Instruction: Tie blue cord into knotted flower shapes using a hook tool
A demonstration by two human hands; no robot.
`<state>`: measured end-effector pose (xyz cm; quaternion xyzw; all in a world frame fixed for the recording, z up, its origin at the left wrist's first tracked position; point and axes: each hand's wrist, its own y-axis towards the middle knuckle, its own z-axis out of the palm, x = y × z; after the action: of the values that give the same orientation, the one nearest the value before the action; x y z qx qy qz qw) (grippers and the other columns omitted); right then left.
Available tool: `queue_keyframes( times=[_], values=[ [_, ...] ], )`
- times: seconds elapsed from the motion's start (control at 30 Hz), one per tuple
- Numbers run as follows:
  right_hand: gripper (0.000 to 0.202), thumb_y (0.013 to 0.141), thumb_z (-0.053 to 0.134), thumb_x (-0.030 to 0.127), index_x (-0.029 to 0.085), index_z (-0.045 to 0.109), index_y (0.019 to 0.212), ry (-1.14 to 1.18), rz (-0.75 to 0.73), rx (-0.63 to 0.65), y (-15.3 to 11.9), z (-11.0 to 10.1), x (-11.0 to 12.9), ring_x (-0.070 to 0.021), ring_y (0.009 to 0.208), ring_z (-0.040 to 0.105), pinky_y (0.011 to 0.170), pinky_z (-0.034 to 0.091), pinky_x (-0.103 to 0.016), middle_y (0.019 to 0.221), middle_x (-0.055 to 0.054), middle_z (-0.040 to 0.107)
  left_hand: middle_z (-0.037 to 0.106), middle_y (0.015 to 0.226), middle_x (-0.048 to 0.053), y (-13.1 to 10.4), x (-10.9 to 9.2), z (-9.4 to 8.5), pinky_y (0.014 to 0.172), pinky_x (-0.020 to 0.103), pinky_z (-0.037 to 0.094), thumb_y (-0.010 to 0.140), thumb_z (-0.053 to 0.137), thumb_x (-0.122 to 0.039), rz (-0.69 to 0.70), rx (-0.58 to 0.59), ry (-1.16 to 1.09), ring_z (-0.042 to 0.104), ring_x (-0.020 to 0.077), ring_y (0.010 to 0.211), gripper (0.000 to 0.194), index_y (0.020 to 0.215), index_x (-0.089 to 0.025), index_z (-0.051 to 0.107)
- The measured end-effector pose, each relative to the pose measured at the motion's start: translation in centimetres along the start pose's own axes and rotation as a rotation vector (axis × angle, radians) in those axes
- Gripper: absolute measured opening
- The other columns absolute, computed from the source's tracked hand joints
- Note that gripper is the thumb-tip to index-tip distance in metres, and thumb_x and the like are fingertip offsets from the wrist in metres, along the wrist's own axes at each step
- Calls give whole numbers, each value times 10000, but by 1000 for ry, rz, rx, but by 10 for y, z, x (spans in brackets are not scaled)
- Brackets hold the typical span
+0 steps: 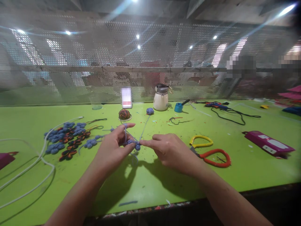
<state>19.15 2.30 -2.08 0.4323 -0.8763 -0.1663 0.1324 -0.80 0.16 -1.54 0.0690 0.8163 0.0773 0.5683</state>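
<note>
Risking a slipped loop on the small, knobbly, blue-violet yarn piece (137, 146), if tugged by the thin, straight blue-violet strand (144, 128) or loosely held. Held over the lime-green tabletop (237, 138), pinched by thumb and fingers of the left hand (115, 142); touched by the right hand (170, 149) with outstretched index (cannot tell about the hidden thumb). Seems to point toward the right hand, with long axis roughly sideways.

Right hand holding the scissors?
No, the scissors lie on the table, while the right hand points its forefinger at the yarn piece.
</note>
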Motion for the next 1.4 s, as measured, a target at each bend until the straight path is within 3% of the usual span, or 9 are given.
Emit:
queue_keyframes(
  times=[0.33, 0.63, 0.77, 0.87, 0.97, 1.1, 1.2, 1.3, 1.4],
  values=[
    [506, 736, 570, 62, 256, 622, 1200, -184, -27, -22, -1, 3, 4, -110, 515, 300, 506, 117, -294, 649, -6, 531, 638, 766, 14, -5, -1, 8, 710, 315, 452, 758, 587, -172, 183, -112, 349, 599, 182, 699, 469, 1225, -173, 551],
    [449, 781, 531, 47, 252, 651, 1162, -103, 16, -64, -1, 7, 4, -112, 536, 383, 510, 179, -277, 667, -15, 569, 630, 851, 41, -9, 7, 16, 738, 312, 447, 785, 535, -98, 402, -205, 556, 593, 199, 793, 444, 1219, -193, 549],
    [424, 801, 509, 42, 230, 676, 1142, 156, 77, -121, 2, 11, 4, -121, 601, 491, 547, 289, -242, 718, -36, 640, 644, 992, 83, -10, 10, 18, 825, 340, 437, 819, 502, -91, 503, -244, 602, 584, 234, 949, 409, 1212, -195, 549],
    [310, 828, 507, 86, 183, 722, 1031, 560, 180, -202, 8, 18, 4, -116, 636, 544, 595, 385, -237, 737, -40, 672, 649, 1056, 86, -12, 11, 19, 884, 359, 418, 827, 503, -88, 571, -283, 619, 579, 241, 995, 406, 1212, -211, 548],
    [208, 808, 579, 185, 140, 728, 946, 1010, 402, -217, 13, 24, 6, -76, 465, 449, 469, 355, -212, 555, 17, 579, 663, 1022, 75, -14, 8, 22, 907, 367, 410, 836, 517, -108, 608, -307, 605, 593, 226, 947, 398, 1220, -211, 539],
    [227, 732, 687, 291, 128, 697, 888, 1455, 564, -227, 18, 27, 13, -44, 353, 366, 369, 258, -192, 492, 53, 535, 659, 854, 32, -14, 3, 25, 880, 368, 430, 803, 607, -173, 448, -382, 370, 602, 207, 849, 464, 1258, -209, 520],
    [241, 698, 732, 314, 126, 670, 835, 1608, 588, -281, 18, 27, 20, -41, 356, 394, 364, 255, -182, 513, 40, 566, 632, 755, -15, -7, 2, 20, 811, 334, 470, 712, 719, -199, 164, -297, -118, 607, 174, 763, 679, 1332, -202, 443],
    [237, 722, 718, 313, 122, 674, 857, 1599, 563, -288, 18, 28, 20, -40, 361, 391, 365, 262, -183, 529, 36, 569, 616, 683, -49, -1, 2, 11, 775, 276, 481, 638, 774, -140, -39, -102, -592, 605, 124, 689, 822, 1363, -161, 389],
    [218, 775, 661, 279, 121, 703, 918, 1370, 426, -288, 16, 28, 12, -53, 391, 392, 387, 287, -196, 536, 36, 547, 628, 662, -44, 1, 0, 4, 716, 226, 476, 611, 783, -85, -102, -24, -737, 596, 97, 643, 839, 1354, -126, 395]
  ],
)
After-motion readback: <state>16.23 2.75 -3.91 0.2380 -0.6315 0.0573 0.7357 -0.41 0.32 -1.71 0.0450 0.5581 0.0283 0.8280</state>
